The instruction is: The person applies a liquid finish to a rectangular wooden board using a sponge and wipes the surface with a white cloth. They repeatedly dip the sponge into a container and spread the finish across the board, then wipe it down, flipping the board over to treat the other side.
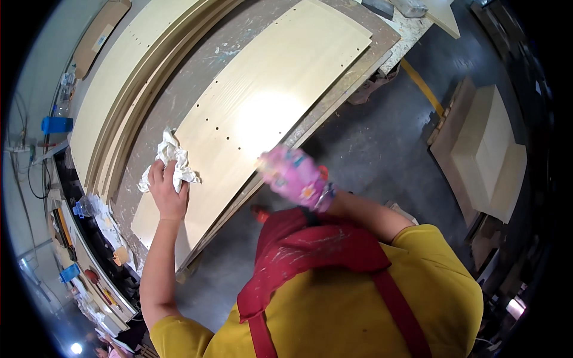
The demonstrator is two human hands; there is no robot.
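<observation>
Panel (253, 116), head view: pale wood, smooth, faint grain, a strong white glare over its middle; small dark holes in a loose line along the far-left side, others near the right-hand edge and far corner. Lies flat on a grey-brown worktable (209, 59) marked with paint specks, directly before the person. Long axis slants from lower left, close to the body, to upper right; the narrow far end points away, the far-left edge bowing slightly. White cloth (171, 146), thin, crumpled, deeply creased, sits across the panel's left edge, partly on wood and partly on table; its peaked end points away from the person. Left hand (169, 192), bare, is on the cloth, fingers bent and slightly parted, bunching the fabric. Right hand (295, 176), in a pink flowered glove, is at the panel's near edge, blurred; cannot tell how its fingers stand, or whether it touches wood. Curved boards (134, 56) stacked left of the panel. Open cardboard box (486, 152) at right, well apart.
</observation>
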